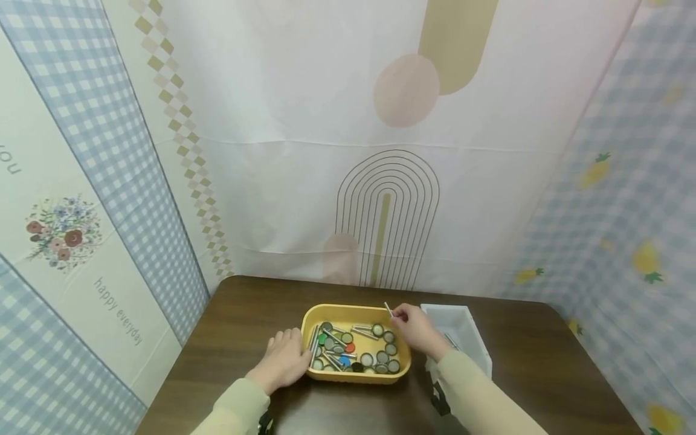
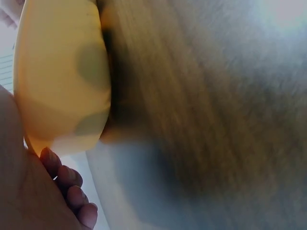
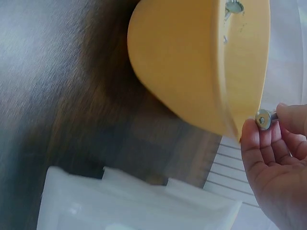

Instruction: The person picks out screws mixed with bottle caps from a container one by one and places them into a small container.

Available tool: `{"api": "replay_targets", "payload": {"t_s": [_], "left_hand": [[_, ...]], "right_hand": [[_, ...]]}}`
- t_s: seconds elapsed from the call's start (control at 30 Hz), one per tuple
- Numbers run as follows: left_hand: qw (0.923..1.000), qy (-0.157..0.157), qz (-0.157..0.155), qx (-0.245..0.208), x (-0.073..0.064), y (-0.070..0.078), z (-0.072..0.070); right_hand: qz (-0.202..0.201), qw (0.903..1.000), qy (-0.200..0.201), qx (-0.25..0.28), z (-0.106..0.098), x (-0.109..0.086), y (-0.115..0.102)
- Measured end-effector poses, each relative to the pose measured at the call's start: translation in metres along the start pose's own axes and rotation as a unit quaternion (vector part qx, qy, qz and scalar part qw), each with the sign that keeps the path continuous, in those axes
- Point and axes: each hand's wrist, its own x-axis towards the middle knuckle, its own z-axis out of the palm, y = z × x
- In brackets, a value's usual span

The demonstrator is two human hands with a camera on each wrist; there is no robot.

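A yellow plastic tray stands on the table, holding a mix of bottle caps and silver bolts. Among the caps are green, red, blue and black ones. My left hand lies against the tray's left end, its fingers nearly straight. Over the tray's far right corner, my right hand pinches a silver bolt between thumb and fingers. The right wrist view shows the flat round head of this bolt facing the camera, with its shank partly behind the thumb.
Right of the tray is a white plastic box, partly covered by my right arm, with a silver bolt inside. Behind the dark wooden table hangs a printed white curtain. Checked cloth hangs at both sides.
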Motion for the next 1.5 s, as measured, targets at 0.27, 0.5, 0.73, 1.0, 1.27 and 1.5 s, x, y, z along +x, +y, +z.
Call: {"api": "replay_targets", "payload": {"t_s": [0.27, 0.5, 0.73, 1.0, 1.27, 1.5], "left_hand": [[0.9999, -0.009, -0.006, 0.011, 0.006, -0.010, -0.001], [0.9994, -0.028, -0.006, -0.020, 0.010, -0.008, 0.004], [0.9988, -0.041, -0.015, -0.020, 0.010, -0.005, 0.003], [0.9991, -0.035, -0.017, -0.016, 0.009, -0.004, 0.003], [0.9991, -0.031, -0.015, -0.022, 0.008, -0.003, 0.002], [0.9989, -0.034, -0.018, -0.028, 0.008, -0.003, 0.002]], "right_hand": [[0.012, 0.9999, 0.009, 0.009, -0.008, 0.000, 0.004], [0.020, 0.9987, 0.025, 0.041, -0.022, -0.004, 0.011], [0.040, 0.9956, 0.057, 0.062, -0.042, -0.008, 0.033], [0.090, 0.9921, 0.076, 0.044, -0.060, -0.020, 0.053], [0.135, 0.9892, 0.051, 0.025, -0.065, -0.032, 0.069], [0.146, 0.9878, 0.048, 0.022, -0.060, -0.035, 0.082]]}}
